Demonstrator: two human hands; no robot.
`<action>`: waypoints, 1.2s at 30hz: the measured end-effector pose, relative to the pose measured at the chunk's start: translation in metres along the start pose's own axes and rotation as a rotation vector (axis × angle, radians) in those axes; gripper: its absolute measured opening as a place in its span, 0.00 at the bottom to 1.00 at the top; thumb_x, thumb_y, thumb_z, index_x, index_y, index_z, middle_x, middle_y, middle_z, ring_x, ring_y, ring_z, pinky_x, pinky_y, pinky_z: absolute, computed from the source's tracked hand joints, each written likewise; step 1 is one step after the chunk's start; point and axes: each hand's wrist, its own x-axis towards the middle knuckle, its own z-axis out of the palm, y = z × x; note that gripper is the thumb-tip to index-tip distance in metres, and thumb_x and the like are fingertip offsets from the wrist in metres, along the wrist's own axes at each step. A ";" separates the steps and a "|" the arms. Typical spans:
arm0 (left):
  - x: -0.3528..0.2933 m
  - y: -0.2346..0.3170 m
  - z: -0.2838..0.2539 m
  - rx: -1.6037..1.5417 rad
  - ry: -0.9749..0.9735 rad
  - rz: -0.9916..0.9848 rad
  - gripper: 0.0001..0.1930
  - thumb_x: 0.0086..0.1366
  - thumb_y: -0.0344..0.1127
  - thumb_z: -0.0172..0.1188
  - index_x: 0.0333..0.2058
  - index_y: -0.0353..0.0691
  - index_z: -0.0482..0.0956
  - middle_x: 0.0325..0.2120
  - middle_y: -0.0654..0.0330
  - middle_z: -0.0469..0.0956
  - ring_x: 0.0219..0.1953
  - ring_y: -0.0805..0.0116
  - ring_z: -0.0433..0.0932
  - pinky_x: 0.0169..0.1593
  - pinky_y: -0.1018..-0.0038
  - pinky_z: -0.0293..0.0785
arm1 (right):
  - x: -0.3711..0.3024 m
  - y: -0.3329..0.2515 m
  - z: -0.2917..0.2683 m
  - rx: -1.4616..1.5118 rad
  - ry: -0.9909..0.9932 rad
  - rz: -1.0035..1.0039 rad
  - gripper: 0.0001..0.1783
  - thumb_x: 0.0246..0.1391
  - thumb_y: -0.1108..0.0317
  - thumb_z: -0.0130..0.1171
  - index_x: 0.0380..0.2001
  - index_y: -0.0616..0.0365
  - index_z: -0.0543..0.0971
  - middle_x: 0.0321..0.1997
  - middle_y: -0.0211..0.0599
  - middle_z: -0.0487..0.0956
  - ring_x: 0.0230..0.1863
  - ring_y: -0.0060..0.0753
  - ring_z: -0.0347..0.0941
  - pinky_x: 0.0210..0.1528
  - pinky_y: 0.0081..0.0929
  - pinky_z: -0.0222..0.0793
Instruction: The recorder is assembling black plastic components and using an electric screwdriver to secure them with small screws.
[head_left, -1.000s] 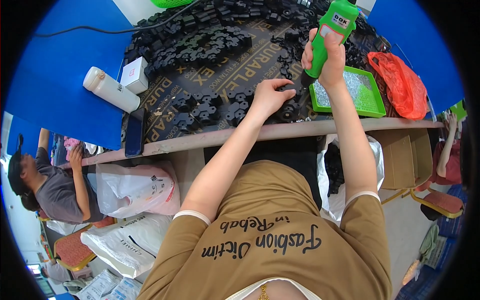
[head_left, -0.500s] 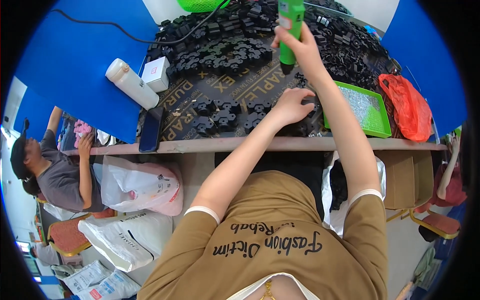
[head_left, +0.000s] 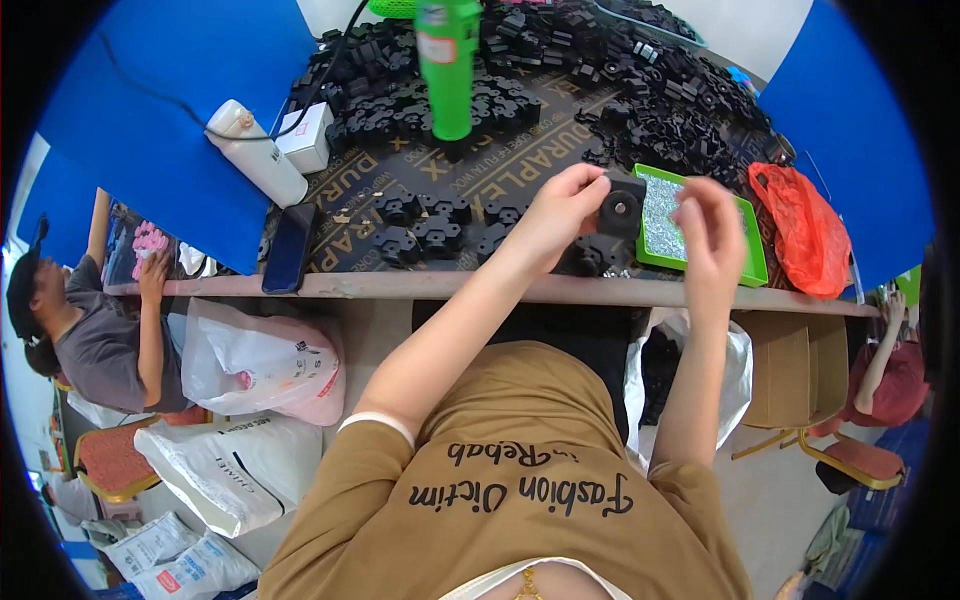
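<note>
My left hand (head_left: 562, 212) is closed on a black plastic part (head_left: 622, 207) with a round hole in its face, held just above the table's front edge. My right hand (head_left: 715, 232), slightly blurred, is over a green tray (head_left: 757, 262) of small silvery pieces. Its fingers are curled but apart, and nothing shows between them. A green electric screwdriver (head_left: 449, 75) hangs upright above the table, out of my hands. Below my left hand lie more black parts (head_left: 598, 255).
Black parts (head_left: 437, 232) and a large heap (head_left: 690, 90) cover much of the table. A white bottle (head_left: 258, 160), white box (head_left: 306, 138) and phone (head_left: 290, 248) are left; a red plastic bag (head_left: 797, 230) is right. People work at both sides.
My right hand has let go of the screwdriver and moved down right to the tray. The screwdriver has swung left. My left hand has lifted a black part.
</note>
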 end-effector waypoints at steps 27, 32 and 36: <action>-0.107 0.002 0.004 0.524 -0.123 0.197 0.11 0.63 0.31 0.57 0.44 0.36 0.75 0.42 0.57 0.70 0.46 0.66 0.72 0.49 0.73 0.69 | -0.085 -0.017 -0.019 0.324 -0.517 0.506 0.29 0.47 0.75 0.62 0.53 0.62 0.64 0.45 0.33 0.68 0.45 0.23 0.69 0.45 0.21 0.68; -0.118 0.007 -0.032 1.149 0.076 0.518 0.07 0.55 0.29 0.63 0.34 0.38 0.79 0.35 0.56 0.77 0.40 0.56 0.75 0.44 0.67 0.71 | -0.085 -0.007 -0.115 -0.674 -0.640 0.207 0.33 0.37 0.78 0.65 0.51 0.61 0.69 0.48 0.44 0.72 0.48 0.44 0.71 0.50 0.31 0.67; -0.113 0.015 -0.065 1.421 0.298 0.652 0.11 0.53 0.34 0.65 0.34 0.36 0.78 0.37 0.54 0.75 0.42 0.54 0.72 0.46 0.63 0.70 | -0.074 -0.007 -0.085 -0.587 -0.447 0.242 0.28 0.42 0.74 0.64 0.50 0.61 0.70 0.51 0.45 0.72 0.52 0.48 0.69 0.55 0.35 0.64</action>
